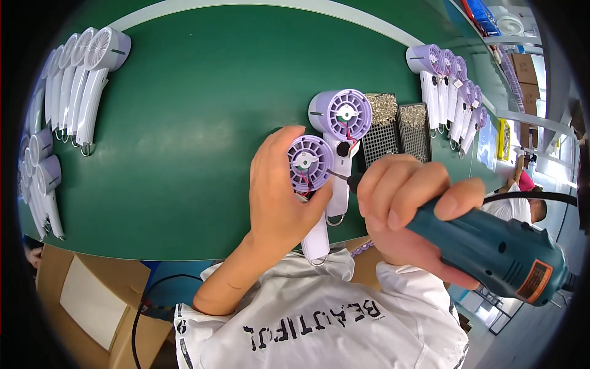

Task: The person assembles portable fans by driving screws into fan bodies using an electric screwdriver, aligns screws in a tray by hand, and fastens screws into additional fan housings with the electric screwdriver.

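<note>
My left hand (274, 190) is wrapped round the purple head of a handheld fan (310, 161), whose white handle points down toward me. Red wires show inside its open head. In my right hand (409, 203) is a teal electric screwdriver (491, 249) with an orange label. Its thin bit reaches the right rim of that fan's head; whether a screw sits at the tip is too small to tell. Just behind lies a second handheld fan (342, 114), also open at the head, with a small white connector beside its handle.
Black trays (381, 136) of small brass-coloured screws stand right of the fans. Several open-headed fans (445, 67) line the far right. More fans (92, 61) line the left side of the green table (184, 123). A cardboard box (92, 301) sits below the table edge. A co-worker (519, 206) is at far right.
</note>
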The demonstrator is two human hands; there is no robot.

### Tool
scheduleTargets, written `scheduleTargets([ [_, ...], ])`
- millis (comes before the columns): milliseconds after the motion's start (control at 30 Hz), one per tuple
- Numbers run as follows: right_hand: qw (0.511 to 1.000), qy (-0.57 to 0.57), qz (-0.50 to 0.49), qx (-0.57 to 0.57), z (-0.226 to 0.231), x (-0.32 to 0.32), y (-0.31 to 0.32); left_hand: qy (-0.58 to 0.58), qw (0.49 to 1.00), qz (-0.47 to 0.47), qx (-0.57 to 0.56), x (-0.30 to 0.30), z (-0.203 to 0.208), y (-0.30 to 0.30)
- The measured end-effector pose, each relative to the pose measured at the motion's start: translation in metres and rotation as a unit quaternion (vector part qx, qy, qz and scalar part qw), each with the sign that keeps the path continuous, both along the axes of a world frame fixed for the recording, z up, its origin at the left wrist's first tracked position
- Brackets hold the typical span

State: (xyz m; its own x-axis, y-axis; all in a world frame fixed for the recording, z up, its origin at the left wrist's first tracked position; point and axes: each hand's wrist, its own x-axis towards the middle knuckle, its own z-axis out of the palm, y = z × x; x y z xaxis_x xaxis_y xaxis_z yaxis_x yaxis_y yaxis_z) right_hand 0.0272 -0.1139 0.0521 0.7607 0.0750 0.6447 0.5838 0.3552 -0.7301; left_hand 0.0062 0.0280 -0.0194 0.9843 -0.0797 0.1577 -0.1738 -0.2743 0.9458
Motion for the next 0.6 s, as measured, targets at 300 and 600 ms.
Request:
scheduleTargets([
  [300,0.992,0.12,0.021,0.043,-0.008,0.004,0.014,-0.022,1.0,-0.002,-0.018,0.005,-0.002,0.009],
  [600,0.999,0.024,0.018,0.042,-0.046,-0.008,-0.008,0.007,0.999,0.008,-0.036,-0.011,-0.002,-0.002],
])
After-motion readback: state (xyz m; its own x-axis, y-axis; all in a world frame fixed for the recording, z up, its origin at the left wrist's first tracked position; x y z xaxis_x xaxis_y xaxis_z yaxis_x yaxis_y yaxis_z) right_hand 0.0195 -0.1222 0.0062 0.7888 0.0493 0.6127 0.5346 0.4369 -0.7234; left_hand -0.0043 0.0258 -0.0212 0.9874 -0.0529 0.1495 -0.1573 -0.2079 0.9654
